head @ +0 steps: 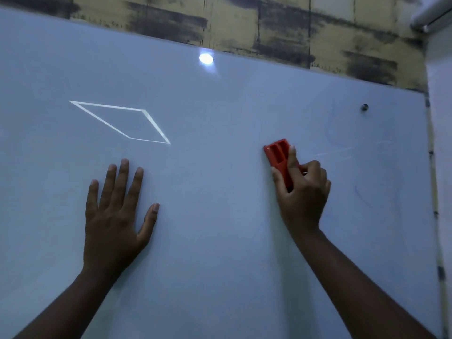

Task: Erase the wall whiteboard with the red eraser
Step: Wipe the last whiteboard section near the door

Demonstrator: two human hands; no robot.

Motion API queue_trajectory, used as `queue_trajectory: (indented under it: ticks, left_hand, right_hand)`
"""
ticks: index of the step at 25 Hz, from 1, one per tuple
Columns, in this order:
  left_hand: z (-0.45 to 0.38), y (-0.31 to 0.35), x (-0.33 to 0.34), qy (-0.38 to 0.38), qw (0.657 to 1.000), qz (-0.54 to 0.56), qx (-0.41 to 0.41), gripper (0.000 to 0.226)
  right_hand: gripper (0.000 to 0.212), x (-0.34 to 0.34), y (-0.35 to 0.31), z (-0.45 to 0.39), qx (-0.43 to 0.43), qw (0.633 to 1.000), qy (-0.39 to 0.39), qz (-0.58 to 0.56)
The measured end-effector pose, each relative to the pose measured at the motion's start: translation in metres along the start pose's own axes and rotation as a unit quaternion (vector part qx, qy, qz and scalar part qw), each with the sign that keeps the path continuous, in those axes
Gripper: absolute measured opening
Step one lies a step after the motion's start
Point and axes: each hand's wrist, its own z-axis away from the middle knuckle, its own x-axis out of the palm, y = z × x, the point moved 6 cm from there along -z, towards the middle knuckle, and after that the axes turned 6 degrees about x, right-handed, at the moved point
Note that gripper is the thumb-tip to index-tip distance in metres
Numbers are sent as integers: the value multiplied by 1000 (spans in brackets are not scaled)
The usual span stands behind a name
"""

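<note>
While both forearms reach up from the bottom edge, the left hand lies flat on the whiteboard, its fingers straight and spread, thumb out to the side, holding nothing. Across the board, well apart from it, the right hand grips the red eraser: the fingers curl over the eraser's right side and the thumb runs along its left edge. Its lower half is hidden under the hand, its upper half sticks out above the fingertips, tilted slightly to the left, with two recessed slots showing in its back. It sits against the board right of the middle. Faint blue pen marks curve across the surface to the right of the eraser. Higher up, a small metal stud is set near the board's upper right corner. A bright four-sided reflection and a round glare spot show on the upper part. Beyond the top edge runs a wall of yellowish blocks with dark smears.
</note>
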Motion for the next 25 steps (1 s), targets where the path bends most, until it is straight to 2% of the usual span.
queue_trajectory:
  ticks: [2, 7, 11, 13, 16, 20, 23, 25]
  left_hand:
    - [2, 1, -1, 3, 1000, 3, -1, 75]
    - [11, 4, -2, -12, 1000, 8, -8, 75]
    - [21, 7, -4, -21, 1000, 14, -5, 76]
    - [27, 9, -4, -18, 1000, 13, -6, 75]
    - [35, 11, -4, -11, 1000, 14, -4, 74]
    - [46, 13, -3, -10, 1000, 13, -7, 71]
    - [52, 14, -2, -18, 1000, 7, -9, 72]
    - [52, 13, 0, -26, 1000, 3, -9, 72]
  right_hand:
    - [56, -4, -26, 25, -32, 999, -26, -17]
    - [51, -22, -79, 122, -183, 976, -106, -53]
    - [56, -38, -79, 131, -218, 961, -164, -52]
    - [59, -40, -62, 110, -190, 963, -187, -40]
    - [61, -42, -7, 65, -66, 983, -172, -11]
    - [62, -52, 50, 63, 60, 980, -187, -11]
    - [62, -53, 48, 90, 130, 968, -206, -63]
    - [61, -53, 18, 117, 109, 969, -215, -59]
